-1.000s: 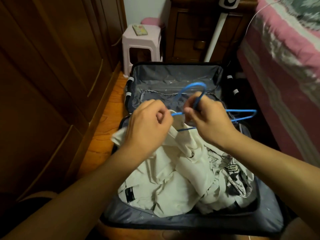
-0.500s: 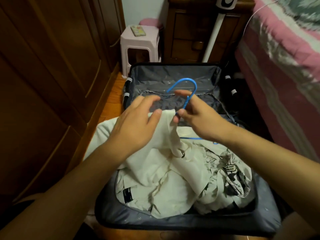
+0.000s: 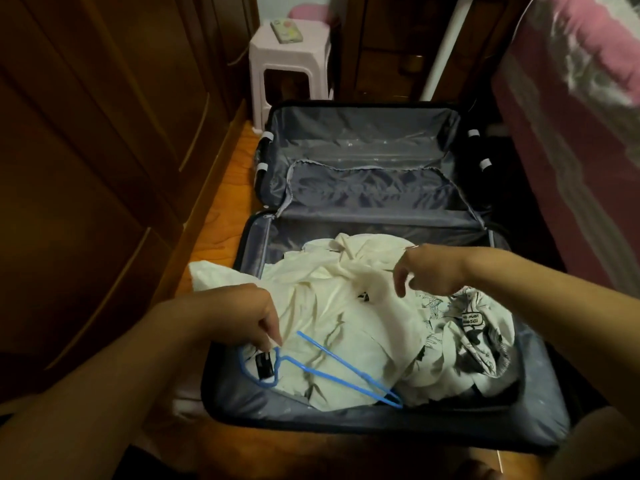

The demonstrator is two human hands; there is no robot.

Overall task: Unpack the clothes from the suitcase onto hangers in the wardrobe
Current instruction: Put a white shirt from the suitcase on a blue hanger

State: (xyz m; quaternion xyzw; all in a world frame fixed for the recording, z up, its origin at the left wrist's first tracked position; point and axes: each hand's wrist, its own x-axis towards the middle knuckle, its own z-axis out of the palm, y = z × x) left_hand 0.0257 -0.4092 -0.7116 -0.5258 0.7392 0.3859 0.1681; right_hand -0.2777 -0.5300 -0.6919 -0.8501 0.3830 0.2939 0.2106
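An open dark suitcase (image 3: 540, 393) lies on the floor, its near half filled with crumpled white clothes (image 3: 332, 306) and a black-and-white printed garment (image 3: 478, 334). A blue hanger (image 3: 341, 374) lies flat on the white clothes at the near left, its hook toward the suitcase's left wall. My left hand (image 3: 242, 317) reaches down and pinches the hanger at its hook. My right hand (image 3: 429, 271) hovers just over the white cloth, fingers loosely curled, nothing held. The wardrobe (image 3: 86, 168) stands shut along the left.
The suitcase's far half (image 3: 363, 147) shows only grey lining. A pink stool (image 3: 287, 64) with a phone on it stands behind it. A bed (image 3: 571, 116) with pink bedding runs along the right. A narrow strip of wooden floor (image 3: 221, 209) separates suitcase and wardrobe.
The hanger left my right hand and came down from mid-air onto the clothes at the near left, now at my left hand. The white garment dropped back into the suitcase. My view tilted down.
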